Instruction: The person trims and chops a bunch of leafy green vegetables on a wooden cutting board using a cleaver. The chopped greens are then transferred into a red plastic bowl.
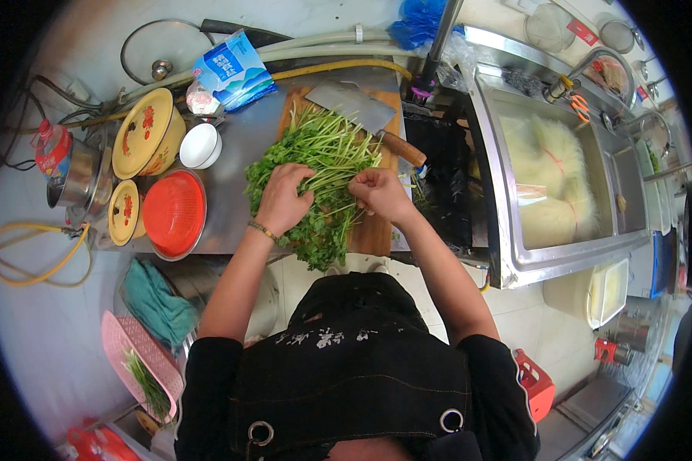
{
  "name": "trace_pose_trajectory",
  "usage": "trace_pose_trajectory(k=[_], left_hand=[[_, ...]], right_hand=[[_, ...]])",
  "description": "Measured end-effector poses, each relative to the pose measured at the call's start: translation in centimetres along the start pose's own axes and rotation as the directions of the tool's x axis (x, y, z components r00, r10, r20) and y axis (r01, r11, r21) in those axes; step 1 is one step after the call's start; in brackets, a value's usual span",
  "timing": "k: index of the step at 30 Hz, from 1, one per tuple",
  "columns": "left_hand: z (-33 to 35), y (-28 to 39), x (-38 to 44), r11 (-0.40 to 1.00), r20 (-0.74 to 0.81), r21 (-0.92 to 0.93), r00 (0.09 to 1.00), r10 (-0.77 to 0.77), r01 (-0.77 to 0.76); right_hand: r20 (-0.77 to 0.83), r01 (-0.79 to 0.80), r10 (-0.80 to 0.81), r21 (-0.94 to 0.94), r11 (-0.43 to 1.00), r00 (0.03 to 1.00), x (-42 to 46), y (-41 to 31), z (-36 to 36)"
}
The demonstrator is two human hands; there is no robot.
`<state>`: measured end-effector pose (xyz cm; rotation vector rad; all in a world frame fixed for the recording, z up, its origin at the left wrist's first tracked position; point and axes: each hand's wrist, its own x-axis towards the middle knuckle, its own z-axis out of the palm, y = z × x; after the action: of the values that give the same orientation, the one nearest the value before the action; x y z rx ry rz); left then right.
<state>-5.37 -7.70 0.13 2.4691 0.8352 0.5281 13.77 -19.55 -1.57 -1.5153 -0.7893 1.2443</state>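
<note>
A heap of fresh cilantro (317,150), leaves and pale stems, covers much of a wooden cutting board (375,233) in front of me. My left hand (285,199) lies palm down over the leafy side, thumb and forefinger curved apart; its other fingertips are hidden. At the stems' right edge, my right hand (383,195) has thumb and fingers drawn together. Whether a sprig is pinched there is too small to tell. Behind the heap lies a cleaver with a broad blade (357,106). Its wooden handle (402,148) points right, just beyond my right hand.
Left on the steel counter (233,190) are a red plastic colander (174,213), a white bowl (200,146) and a yellow enamel pot (144,135). A blue packet (233,72) stands behind. On the right, a steel sink (516,262) holds soaking noodle bundles (553,173).
</note>
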Motion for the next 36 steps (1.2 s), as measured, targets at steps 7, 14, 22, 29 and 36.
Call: trace_pose_trajectory(k=[7, 14, 22, 29, 36], left_hand=[[0.0, -0.1, 0.1, 1.000, 0.007, -0.002, 1.000, 0.018, -0.018], [0.3, 0.1, -0.3, 0.999, 0.000, 0.031, 1.000, 0.026, -0.026], [0.3, 0.9, -0.7, 0.997, 0.009, 0.064, 0.999, 0.040, -0.040], [1.7, 4.3, -1.6, 0.967, 0.018, 0.239, 0.996, 0.093, -0.095], [2.9, 4.2, -1.2, 0.969, 0.098, 0.242, 0.995, 0.025, -0.048]], right_hand=[[0.132, -0.083, 0.033, 0.395, 0.915, 0.991, -0.5, -0.2, -2.3], [0.053, 0.050, -0.100, 0.581, 0.812, 0.994, -3.1, -2.4, -5.3], [-0.213, 0.284, -0.204, 0.479, 0.830, 0.955, -9.3, -3.1, -12.4], [-0.351, -0.012, -0.001, -0.036, 0.999, 0.936, -9.1, 3.2, -14.2], [-0.345, 0.013, -0.113, -0.278, 0.961, 0.932, -7.5, 2.0, -9.0]])
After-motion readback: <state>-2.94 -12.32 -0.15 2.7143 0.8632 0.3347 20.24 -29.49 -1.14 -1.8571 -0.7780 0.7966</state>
